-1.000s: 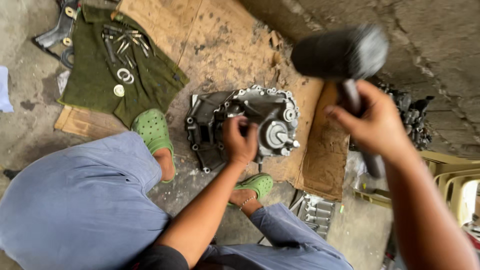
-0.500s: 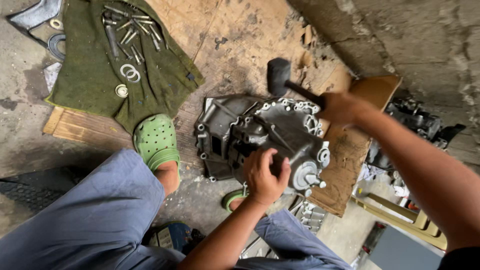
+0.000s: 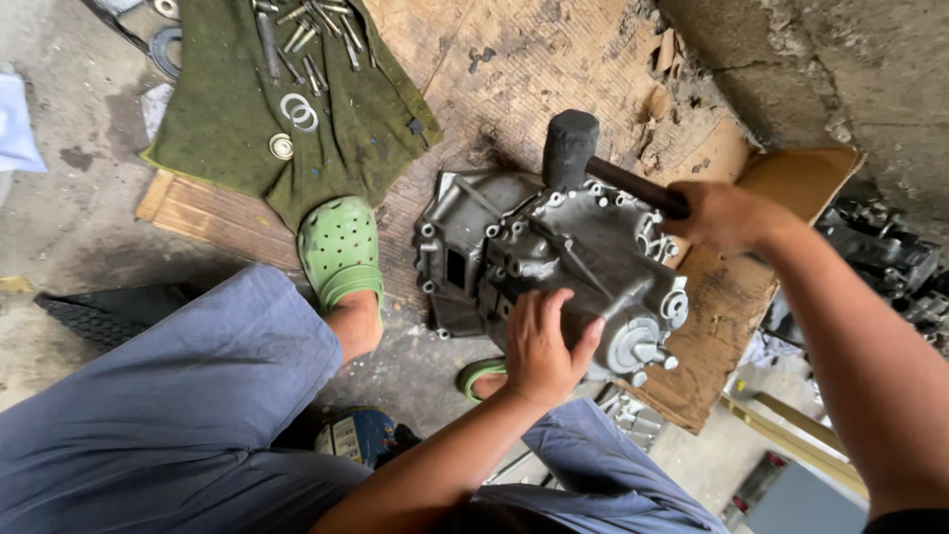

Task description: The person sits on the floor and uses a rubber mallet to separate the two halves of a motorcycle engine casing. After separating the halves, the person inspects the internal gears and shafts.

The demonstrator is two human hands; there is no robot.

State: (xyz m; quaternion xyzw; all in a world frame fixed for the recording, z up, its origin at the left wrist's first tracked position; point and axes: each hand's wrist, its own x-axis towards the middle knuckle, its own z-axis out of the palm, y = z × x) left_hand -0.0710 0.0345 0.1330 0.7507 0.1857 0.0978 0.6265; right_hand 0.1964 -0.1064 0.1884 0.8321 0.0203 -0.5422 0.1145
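Observation:
A grey metal gearbox housing [image 3: 554, 247] lies on a sheet of brown cardboard [image 3: 514, 69] on the floor. My left hand [image 3: 542, 341] rests flat on its near side, fingers spread over the casing. My right hand [image 3: 727, 216] grips the handle of a black rubber mallet [image 3: 571, 148], whose head sits against the far top edge of the housing. A short shaft [image 3: 647, 353] sticks out of the housing at its right end.
A green cloth [image 3: 237, 119] at the upper left carries several bolts and metal rings [image 3: 297, 109]. My green clogs [image 3: 339, 247] stand beside the housing. A concrete wall [image 3: 820, 69] rises at the upper right, and dark engine parts [image 3: 890, 262] lie at the right.
The mallet came down from high in the air onto the housing's far edge. My left hand slid from the shaft end to the near side of the casing.

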